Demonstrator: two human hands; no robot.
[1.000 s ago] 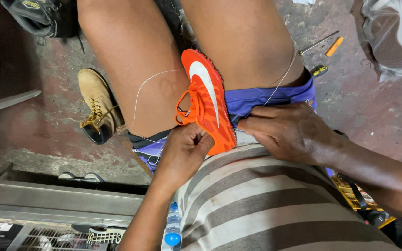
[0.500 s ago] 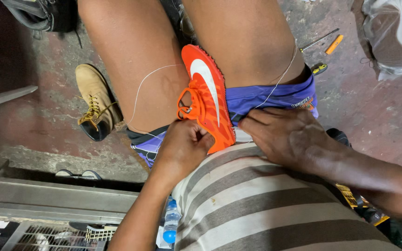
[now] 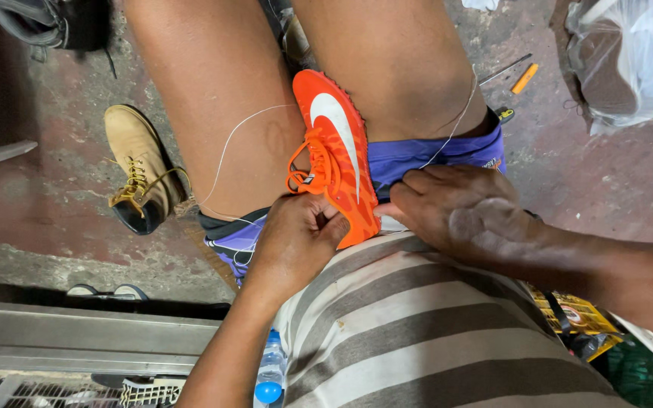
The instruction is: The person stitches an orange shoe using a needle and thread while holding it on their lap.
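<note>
I sit with my bare thighs wide over a stained concrete floor [image 3: 54,219], an orange shoe [image 3: 338,155] wedged upright between them, its heel end down at my striped shirt [image 3: 417,332]. My left hand [image 3: 300,238] has its grip curled tight on the shoe's heel edge, just below the orange laces. My right hand [image 3: 455,208] lies flat beside the shoe, fingers pressed together on the blue shorts; whether its grip pinches anything I cannot tell. A thin white thread [image 3: 228,147] loops across my left thigh, and another strand crosses my right. A tan boot [image 3: 141,170] stands to the left, well apart. An orange-handled tool [image 3: 524,78] lies on open floor to the right, near a plastic bag [image 3: 629,60].
</note>
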